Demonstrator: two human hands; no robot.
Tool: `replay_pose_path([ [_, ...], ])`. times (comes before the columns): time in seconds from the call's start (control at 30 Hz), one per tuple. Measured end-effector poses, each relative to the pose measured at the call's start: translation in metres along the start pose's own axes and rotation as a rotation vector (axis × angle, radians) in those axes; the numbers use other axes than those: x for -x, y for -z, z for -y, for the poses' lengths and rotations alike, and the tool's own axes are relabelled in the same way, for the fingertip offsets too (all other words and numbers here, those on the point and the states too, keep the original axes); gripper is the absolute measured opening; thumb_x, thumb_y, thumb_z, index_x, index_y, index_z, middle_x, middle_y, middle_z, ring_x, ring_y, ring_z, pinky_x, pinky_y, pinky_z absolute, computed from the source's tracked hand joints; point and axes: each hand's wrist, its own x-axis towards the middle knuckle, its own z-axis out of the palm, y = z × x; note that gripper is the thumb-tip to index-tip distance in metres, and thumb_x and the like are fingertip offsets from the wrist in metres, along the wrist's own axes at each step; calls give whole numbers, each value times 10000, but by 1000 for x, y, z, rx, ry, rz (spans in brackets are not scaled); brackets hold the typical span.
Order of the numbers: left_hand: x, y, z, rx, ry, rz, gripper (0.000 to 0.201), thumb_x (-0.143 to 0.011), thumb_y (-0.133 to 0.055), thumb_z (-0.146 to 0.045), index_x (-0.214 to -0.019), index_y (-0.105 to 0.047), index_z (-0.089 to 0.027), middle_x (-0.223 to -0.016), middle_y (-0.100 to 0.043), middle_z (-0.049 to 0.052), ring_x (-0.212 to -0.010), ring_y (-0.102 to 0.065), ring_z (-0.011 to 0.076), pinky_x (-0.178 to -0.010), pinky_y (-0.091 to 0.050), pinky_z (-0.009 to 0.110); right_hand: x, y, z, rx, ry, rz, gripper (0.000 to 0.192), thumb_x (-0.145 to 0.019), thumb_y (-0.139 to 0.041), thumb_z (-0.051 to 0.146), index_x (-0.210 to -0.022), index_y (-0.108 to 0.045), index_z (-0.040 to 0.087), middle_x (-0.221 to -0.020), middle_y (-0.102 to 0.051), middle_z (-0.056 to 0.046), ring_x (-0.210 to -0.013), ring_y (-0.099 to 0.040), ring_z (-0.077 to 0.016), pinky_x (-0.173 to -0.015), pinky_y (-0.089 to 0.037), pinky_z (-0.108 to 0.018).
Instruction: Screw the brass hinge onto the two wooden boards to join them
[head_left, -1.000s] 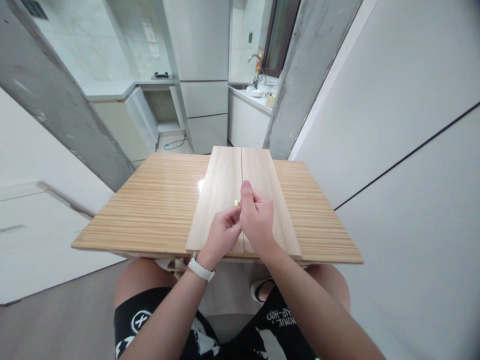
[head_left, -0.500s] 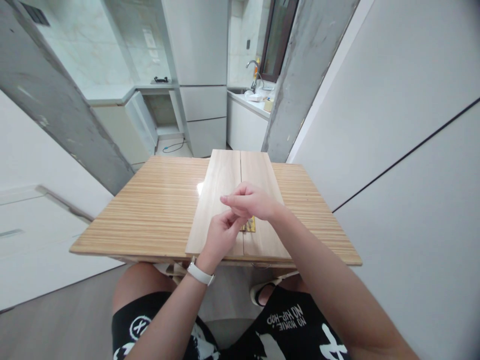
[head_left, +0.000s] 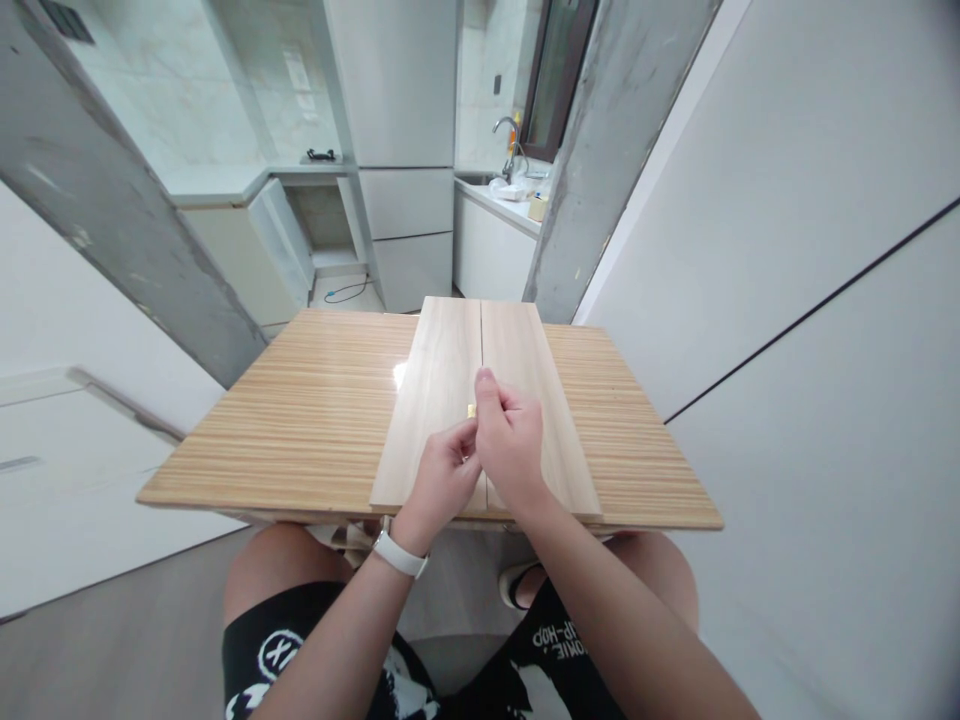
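- Table (head_left: 300, 420): a striped wood-grain top that filled the middle of the view and served as the landmark for everything below; the seated person's knees showed under its near edge.
- Left board (head_left: 439, 385): a pale wooden panel that lay flat on the table along its centre line, running from the far edge to the near edge.
- Right board (head_left: 529, 370): a matching panel that lay on the table just right of the first, the two long edges touching along a thin dark seam.
- Right hand (head_left: 510, 445): hovered over the seam near the table's front edge, fingers curled together and thumb and forefinger raised; they appeared pressed on a small item, but what they pinched could not be told.
- Left hand (head_left: 442, 480): sat just left of the right hand and touched it, over the near end of the left board, fingertips bunched toward the seam; whether they gripped anything was hidden.
- Wristband (head_left: 400, 553): a white band on the left wrist, just in front of the table's near edge.
- Brass piece (head_left: 472, 410): a tiny gold-coloured bit of metal that showed at the seam between the boards, directly beside the right fingertips and toward the table's centre; most of it was covered by the hands, so its shape was unclear.
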Motion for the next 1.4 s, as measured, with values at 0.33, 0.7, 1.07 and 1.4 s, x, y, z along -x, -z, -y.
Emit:
replay_pose_path([
  [0.33, -9, -2, 2, 64, 35, 58, 246, -967, -678, -336, -835, -728, -134, -800, -736, 57, -748, -660, 171, -678, -496, 258, -70, 45, 4, -112, -74, 1202, 585, -952, -679, 543, -511, -589, 168, -445, -510, 27, -431, -432, -86, -464, -316, -242],
  [0.7, -12, 0, -3, 125, 47, 53, 198, -931, -742, -301, -1023, -781, -131, -982, -802, 111, -897, -737, 220, -800, -571, 308, -45, 27, -9, -214, -144, 606, 687, -932, -627, 652, -454, -377, 227, -411, -311, 68, -409, -258, -71, -440, -173, -288],
  [1.07, -1, 1, -8, 37, 7, 99, 282, -879, -642, -145, -1130, -770, -128, -1023, -803, 84, -878, -710, 206, -795, -557, 289, 9, -1, -8, -6, -13, -167, 597, -1059, -450, 564, -588, -279, 239, -545, -275, 49, -521, -280, -111, -499, -192, -315],
  [1.4, -13, 8, -1, 25, 33, 146, 262, -962, -669, -340, -816, -726, -130, -796, -746, 69, -752, -668, 179, -674, -521, 266, -66, 45, 3, -71, 11, 1161, 536, -956, -664, 525, -561, -642, 163, -489, -561, 10, -465, -461, -97, -458, -319, -240],
])
